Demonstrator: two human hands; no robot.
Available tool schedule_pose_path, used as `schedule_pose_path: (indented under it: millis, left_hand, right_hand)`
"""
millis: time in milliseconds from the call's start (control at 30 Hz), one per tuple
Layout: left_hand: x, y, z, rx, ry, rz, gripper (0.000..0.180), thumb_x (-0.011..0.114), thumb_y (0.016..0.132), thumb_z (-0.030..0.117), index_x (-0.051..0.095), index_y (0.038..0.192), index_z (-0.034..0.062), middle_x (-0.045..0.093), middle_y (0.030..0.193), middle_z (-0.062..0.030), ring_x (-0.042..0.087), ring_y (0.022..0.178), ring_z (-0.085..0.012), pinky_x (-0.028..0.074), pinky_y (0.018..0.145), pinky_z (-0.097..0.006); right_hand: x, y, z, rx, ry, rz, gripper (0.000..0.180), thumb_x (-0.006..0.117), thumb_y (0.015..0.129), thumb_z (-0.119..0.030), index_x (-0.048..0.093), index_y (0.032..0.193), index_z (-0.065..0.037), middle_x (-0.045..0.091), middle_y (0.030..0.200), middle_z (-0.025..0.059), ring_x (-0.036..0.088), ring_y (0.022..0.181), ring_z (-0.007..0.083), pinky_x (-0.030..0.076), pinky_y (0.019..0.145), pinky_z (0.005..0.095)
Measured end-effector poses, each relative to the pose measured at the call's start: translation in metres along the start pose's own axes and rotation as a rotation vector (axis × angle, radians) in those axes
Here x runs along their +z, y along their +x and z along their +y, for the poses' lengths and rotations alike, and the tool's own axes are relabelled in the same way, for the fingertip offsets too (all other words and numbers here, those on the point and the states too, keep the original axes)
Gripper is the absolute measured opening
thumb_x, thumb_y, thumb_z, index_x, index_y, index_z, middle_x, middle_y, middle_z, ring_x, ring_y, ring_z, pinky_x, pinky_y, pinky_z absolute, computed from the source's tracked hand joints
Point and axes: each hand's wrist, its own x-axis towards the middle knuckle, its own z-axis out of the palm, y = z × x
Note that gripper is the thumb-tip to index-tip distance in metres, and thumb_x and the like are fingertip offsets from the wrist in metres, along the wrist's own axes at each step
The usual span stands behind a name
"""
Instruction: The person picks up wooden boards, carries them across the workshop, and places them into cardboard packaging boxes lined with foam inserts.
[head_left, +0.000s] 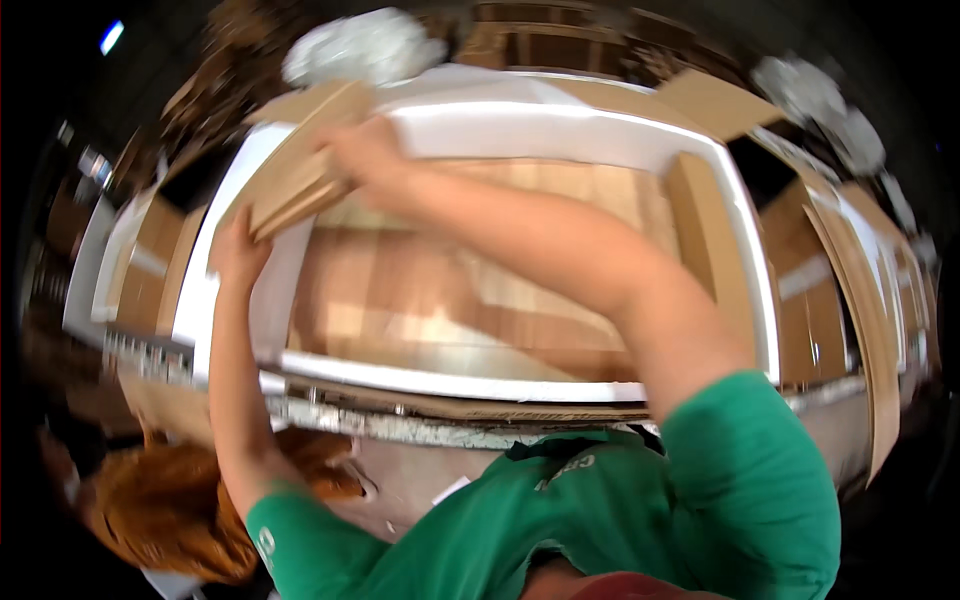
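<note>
My left hand [240, 250] grips the near end of a folded brown cardboard piece [290, 165]. Farther up, my right hand [368, 158] closes on the same piece, its arm reaching across to the left; both hands are slightly blurred. The cardboard is tilted over the left wall of a wide open box with white foam edging [450, 380]. Inside the box lies a shiny wooden panel [430, 285] with a striped plank grain. Another folded cardboard piece [705, 240] stands along the box's right inner wall.
Open cardboard boxes stand to the left [145, 260] and right [805, 290]. Clear plastic bags [360, 48] lie beyond the far edge. A cardboard flap [720, 103] juts out at the far right corner. A brown cloth or garment [170, 510] is at the lower left.
</note>
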Motion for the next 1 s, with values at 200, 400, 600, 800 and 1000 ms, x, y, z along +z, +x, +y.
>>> schedule_pose_path:
  millis: [200,400,600,800,1000]
  left_hand:
    - [-0.028,0.015,0.058,0.137,-0.229,0.044,0.056,0.067,0.067,0.018,0.047,0.118,0.0084,0.058,0.101,-0.0153,0.058,0.084,-0.0303,0.047,0.070,-0.036]
    - [-0.002,0.026,0.040,0.245,-0.143,0.121,0.053,0.066,0.069,0.020,0.048,0.118,0.0114,0.061,0.086,-0.0126,0.060,0.068,-0.0284,0.047,0.058,-0.034]
    - [0.004,0.019,0.031,0.168,-0.117,0.064,0.054,0.067,0.068,0.026,0.049,0.117,0.0128,0.061,0.086,-0.0135,0.059,0.072,-0.0300,0.047,0.062,-0.035]
    - [-0.027,0.016,0.073,0.066,-0.206,-0.046,0.053,0.065,0.072,0.029,0.047,0.117,0.0078,0.060,0.094,-0.0155,0.058,0.084,-0.0302,0.045,0.070,-0.034]
    - [-0.026,0.001,0.069,-0.042,-0.429,-0.008,0.059,0.066,0.073,0.033,0.045,0.120,0.0032,0.055,0.108,-0.0190,0.053,0.102,-0.0269,0.041,0.085,-0.031]
  right_hand:
    - [0.023,0.041,0.004,0.126,-0.063,0.049,0.037,0.055,0.068,-0.006,0.047,0.100,0.010,0.055,0.094,0.0209,0.059,0.081,0.0282,0.051,0.049,0.0397]
    - [-0.019,0.036,-0.005,0.180,-0.258,-0.353,0.033,0.055,0.075,-0.022,0.052,0.092,0.006,0.059,0.082,0.0182,0.060,0.053,0.0255,0.050,0.044,0.0360]
    - [-0.178,-0.055,-0.046,0.100,-0.888,-0.554,0.028,0.054,0.082,-0.032,0.058,0.080,-0.004,0.058,0.074,0.0047,0.059,0.063,0.0129,0.047,0.055,0.0256]
    - [-0.350,-0.135,-0.130,0.178,-0.983,0.185,0.037,0.050,0.085,-0.034,0.054,0.104,-0.003,0.058,0.097,0.0064,0.060,0.077,0.0139,0.047,0.064,0.0249]
    - [-0.407,-0.197,-0.141,0.289,-0.881,0.139,0.025,0.054,0.084,-0.028,0.057,0.092,-0.004,0.058,0.082,0.0025,0.057,0.065,0.0090,0.044,0.056,0.0187]
